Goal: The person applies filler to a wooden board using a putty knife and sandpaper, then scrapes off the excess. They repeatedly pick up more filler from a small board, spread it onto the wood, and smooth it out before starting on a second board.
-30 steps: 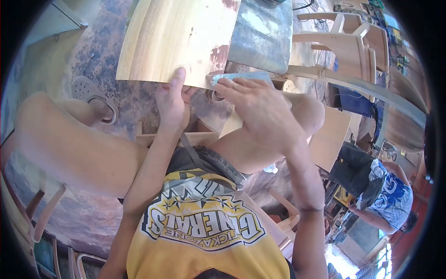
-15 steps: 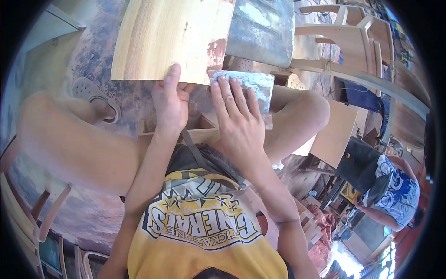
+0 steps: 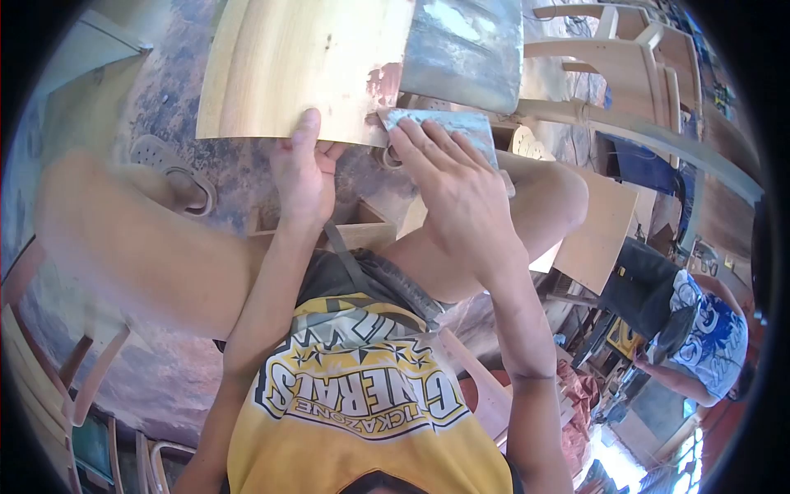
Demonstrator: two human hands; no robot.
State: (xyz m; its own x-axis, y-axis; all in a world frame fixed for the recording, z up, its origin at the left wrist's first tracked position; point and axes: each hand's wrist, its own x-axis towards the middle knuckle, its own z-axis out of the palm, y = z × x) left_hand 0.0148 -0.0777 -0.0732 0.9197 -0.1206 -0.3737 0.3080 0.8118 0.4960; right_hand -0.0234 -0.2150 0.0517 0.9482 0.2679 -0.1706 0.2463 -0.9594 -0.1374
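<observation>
I see the left arm stretched forward, palm of the left hand turned partly up, its thumb pointing away from the body and its fingers tucked under in a pinching grip. Opposite, the right elbow is bent and the right forearm angles inward. The right hand is back upward, fingers long, slightly parted and slanting toward the left one, its thumb hidden from me. Both knees are bent and set wide apart, outside the arms.
</observation>
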